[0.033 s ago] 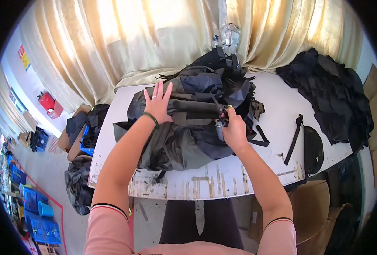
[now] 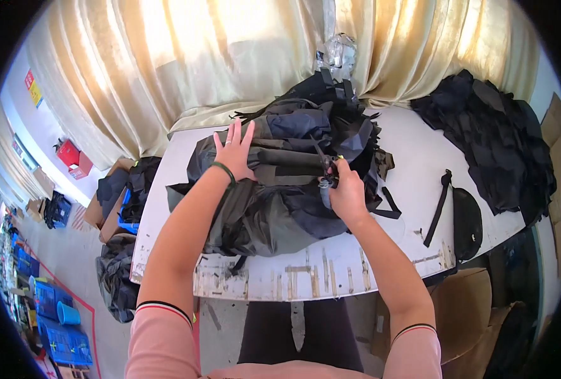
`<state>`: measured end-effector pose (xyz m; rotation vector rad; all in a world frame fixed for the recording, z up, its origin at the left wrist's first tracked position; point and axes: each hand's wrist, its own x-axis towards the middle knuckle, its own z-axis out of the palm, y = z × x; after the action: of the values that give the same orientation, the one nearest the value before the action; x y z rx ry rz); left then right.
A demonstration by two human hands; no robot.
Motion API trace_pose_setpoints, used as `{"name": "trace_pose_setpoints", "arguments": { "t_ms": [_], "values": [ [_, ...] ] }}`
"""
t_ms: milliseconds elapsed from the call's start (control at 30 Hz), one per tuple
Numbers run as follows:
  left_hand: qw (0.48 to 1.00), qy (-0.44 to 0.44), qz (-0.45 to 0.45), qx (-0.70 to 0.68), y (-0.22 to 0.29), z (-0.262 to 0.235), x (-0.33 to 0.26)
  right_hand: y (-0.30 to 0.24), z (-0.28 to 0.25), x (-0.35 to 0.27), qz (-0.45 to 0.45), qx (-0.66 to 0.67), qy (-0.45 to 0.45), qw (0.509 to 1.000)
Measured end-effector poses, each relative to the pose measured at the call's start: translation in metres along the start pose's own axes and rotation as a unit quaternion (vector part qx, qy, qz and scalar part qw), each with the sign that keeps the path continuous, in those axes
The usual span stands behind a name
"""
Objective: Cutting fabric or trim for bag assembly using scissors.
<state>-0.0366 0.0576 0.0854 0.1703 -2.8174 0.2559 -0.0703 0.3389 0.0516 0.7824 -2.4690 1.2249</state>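
Observation:
A heap of dark fabric, grey-black and navy, lies bunched in the middle of the white table. Flat on its left part rests my left hand, fingers spread, a ring and a dark green band on it. My right hand is closed around a pair of dark scissors at the heap's right side. Their blades point away from me over the cloth, and a grey-wrapped handle shows beside my fingers. Between my hands runs a smooth folded strip of the fabric. Whether the blades touch the cloth I cannot tell.
A second pile of black fabric covers the table's right end. Near it lie a black pouch and a black strap. Cardboard boxes stand below right. Curtains hang behind; blue crates sit on the floor at left.

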Motion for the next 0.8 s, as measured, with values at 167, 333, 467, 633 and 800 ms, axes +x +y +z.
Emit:
{"name": "trace_pose_setpoints", "arguments": {
  "t_ms": [167,333,467,633,800],
  "values": [
    [0.978,-0.17,0.011,-0.119,-0.014,0.045,0.048,0.029,0.031,0.017,0.026,0.002,0.024,0.999],
    [0.97,-0.105,0.037,-0.216,-0.014,0.064,0.035,0.052,0.047,0.004,0.032,0.03,0.077,0.996],
    [0.96,-0.108,0.072,-0.246,0.003,0.042,0.002,0.049,0.05,-0.015,0.09,0.074,0.122,0.986],
    [0.931,-0.089,0.176,-0.306,0.036,0.004,-0.039,0.041,0.03,-0.048,0.055,0.186,0.223,0.955],
    [0.855,-0.133,0.233,-0.444,0.075,-0.073,-0.058,0.0,-0.046,-0.064,0.01,0.172,0.296,0.939]
  ]
}}
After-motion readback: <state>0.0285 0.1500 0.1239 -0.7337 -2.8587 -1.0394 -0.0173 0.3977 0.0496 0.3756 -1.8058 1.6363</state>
